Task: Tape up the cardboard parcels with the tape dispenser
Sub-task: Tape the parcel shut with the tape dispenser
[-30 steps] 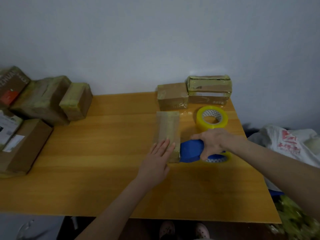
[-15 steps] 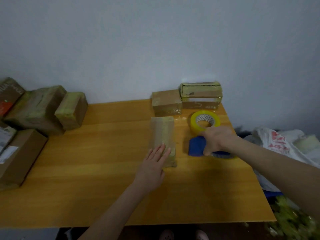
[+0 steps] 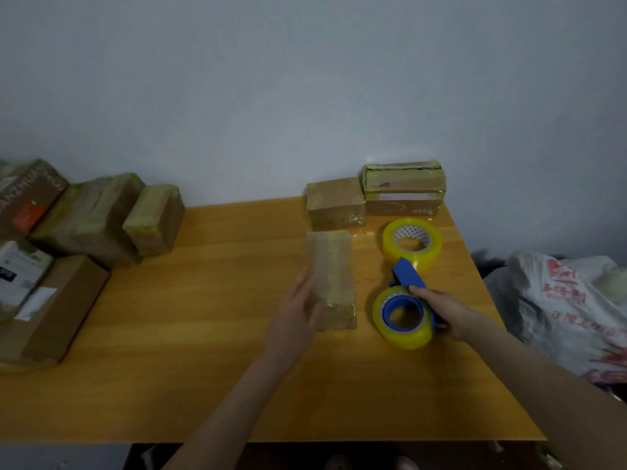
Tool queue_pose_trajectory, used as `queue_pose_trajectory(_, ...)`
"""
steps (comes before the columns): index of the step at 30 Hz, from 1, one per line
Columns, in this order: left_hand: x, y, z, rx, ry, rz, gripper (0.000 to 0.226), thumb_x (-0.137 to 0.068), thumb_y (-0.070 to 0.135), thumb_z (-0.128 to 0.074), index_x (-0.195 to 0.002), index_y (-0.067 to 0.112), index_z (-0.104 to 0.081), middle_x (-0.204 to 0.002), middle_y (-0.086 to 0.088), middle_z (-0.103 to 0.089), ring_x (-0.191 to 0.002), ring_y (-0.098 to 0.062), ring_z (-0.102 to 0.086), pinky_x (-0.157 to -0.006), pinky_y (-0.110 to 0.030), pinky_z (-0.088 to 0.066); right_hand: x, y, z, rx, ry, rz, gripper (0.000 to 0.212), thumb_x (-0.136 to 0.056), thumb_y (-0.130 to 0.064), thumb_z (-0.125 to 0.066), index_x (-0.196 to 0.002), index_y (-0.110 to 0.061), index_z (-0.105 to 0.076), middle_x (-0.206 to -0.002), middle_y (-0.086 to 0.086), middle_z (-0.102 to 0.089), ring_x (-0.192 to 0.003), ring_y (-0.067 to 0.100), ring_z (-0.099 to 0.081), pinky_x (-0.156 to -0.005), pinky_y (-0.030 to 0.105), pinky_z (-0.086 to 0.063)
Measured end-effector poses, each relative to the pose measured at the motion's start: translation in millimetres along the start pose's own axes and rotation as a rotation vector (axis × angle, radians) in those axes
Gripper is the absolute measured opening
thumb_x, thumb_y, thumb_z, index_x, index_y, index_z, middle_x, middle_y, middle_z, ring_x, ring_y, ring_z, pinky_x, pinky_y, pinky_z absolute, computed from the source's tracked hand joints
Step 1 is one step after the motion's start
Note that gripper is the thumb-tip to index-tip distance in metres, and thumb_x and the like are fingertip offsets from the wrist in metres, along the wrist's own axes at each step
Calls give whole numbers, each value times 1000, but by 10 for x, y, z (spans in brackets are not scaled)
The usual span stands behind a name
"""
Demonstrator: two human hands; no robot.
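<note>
A long, narrow cardboard parcel [image 3: 330, 276], wrapped in clear tape, lies on the wooden table [image 3: 203, 334] near its middle. My left hand [image 3: 298, 317] rests against the parcel's near left side with straight fingers. To the right, my right hand [image 3: 444, 310] grips the blue tape dispenser [image 3: 407, 300] by its right side. The dispenser lies on the table with its yellow roll facing up and its blue blade guard pointing away from me.
A spare yellow tape roll [image 3: 412, 244] stands behind the dispenser. Two taped parcels [image 3: 336, 203] [image 3: 403, 189] sit at the back right against the wall. Several boxes [image 3: 88, 218] are piled at the left. A white plastic bag [image 3: 570, 307] lies beyond the table's right edge.
My right hand has pulled the dispenser away from the parcel toward the right and turned it, so the roll now shows. My left hand slid from the parcel's top to its left side.
</note>
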State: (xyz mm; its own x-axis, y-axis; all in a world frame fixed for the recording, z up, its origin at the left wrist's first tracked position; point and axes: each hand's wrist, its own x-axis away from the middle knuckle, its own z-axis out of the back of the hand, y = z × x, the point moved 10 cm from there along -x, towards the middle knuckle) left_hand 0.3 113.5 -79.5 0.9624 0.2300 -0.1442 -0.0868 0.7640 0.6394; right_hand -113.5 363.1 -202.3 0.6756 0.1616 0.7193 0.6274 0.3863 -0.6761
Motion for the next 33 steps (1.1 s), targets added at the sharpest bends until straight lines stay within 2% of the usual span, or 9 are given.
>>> queue_pose_trajectory(2, 19, -286, 263, 52, 166, 196, 43, -95, 12, -56, -137, 10, -49, -140, -5, -49, -123, -15, -49, -101, -18, -39, 58, -190, 109, 318, 103, 124, 52, -90, -50, -60, -121, -9, -59, -98, 9, -66, -87, 24, -62, -70, 35, -49)
queue_pose_trajectory(5, 83, -612, 326, 127, 199, 422, 32, -94, 12, -58, -125, 6, -61, -122, -14, -60, -96, -16, -61, -84, -13, -45, 287, -625, 27, 794, 318, 404, 64, -93, -50, -55, -140, -8, -45, -133, 12, -53, -121, 28, -50, -90, 39, -45)
queue_pose_trajectory(8, 39, -612, 178, 132, 102, 472, 32, -95, 20, -56, -124, 8, -62, -110, -16, -62, -92, -27, -64, -87, -39, -52, 540, -798, -522, 667, 210, 577, 57, -96, -42, -54, -142, -9, -45, -123, 9, -61, -112, 24, -57, -91, 36, -47)
queue_pose_trajectory(14, -55, -470, -22, 209, -8, 422, 22, -96, 16, -54, -100, 4, -71, -75, -16, -66, -65, -21, -58, -69, -41, -52, 634, -778, -1131, 625, 45, 614, 37, -101, -34, -45, -128, -11, -58, -92, 4, -68, -85, 19, -62, -73, 31, -49)
queue_pose_trajectory(17, -44, -507, -60, 294, -52, 437, 15, -96, 12, -54, -91, 12, -68, -67, -10, -60, -52, -9, -56, -66, -36, -54, 595, -753, -1124, 588, 36, 605, 32, -101, -29, -48, -121, -9, -62, -70, -9, -59, -59, 5, -58, -56, 16, -43)
queue_pose_trajectory(22, -25, -571, -75, 349, -35, 426, 15, -89, 4, -63, -100, 2, -71, -54, 3, -54, -48, -6, -57, -64, -29, -55, 569, -713, -1088, 487, 64, 577, 45, -94, -19, -61, -138, -16, -51, -66, -11, -59, -44, -6, -57, -45, 6, -41)
queue_pose_trajectory(26, -52, -532, -52, 203, -19, 315, 12, -85, 16, -68, -97, 15, -74, -63, 2, -63, -57, -7, -64, -65, -30, -54, 641, -754, -1099, 611, 145, 674, 71, -91, -22, -65, -151, -22, -27, -78, 0, -69, -63, 4, -64, -63, 14, -53)
queue_pose_trajectory(29, -77, -523, -36, 85, 29, 242, 15, -84, 21, -70, -98, 15, -73, -63, 7, -61, -61, -13, -62, -62, -22, -48, 646, -807, -1112, 745, 200, 760, 65, -90, -27, -66, -148, -22, -37, -103, 7, -72, -91, 19, -67, -86, 32, -54)
queue_pose_trajectory(33, -99, -560, -113, -44, 15, 209, 29, -80, 21, -75, -104, 10, -64, -79, 2, -57, -74, -14, -53, -68, -21, -40, 666, -822, -1176, 911, 252, 817, 54, -86, -41, -67, -134, -27, -45, -100, 2, -71, -87, 22, -67, -73, 38, -56)
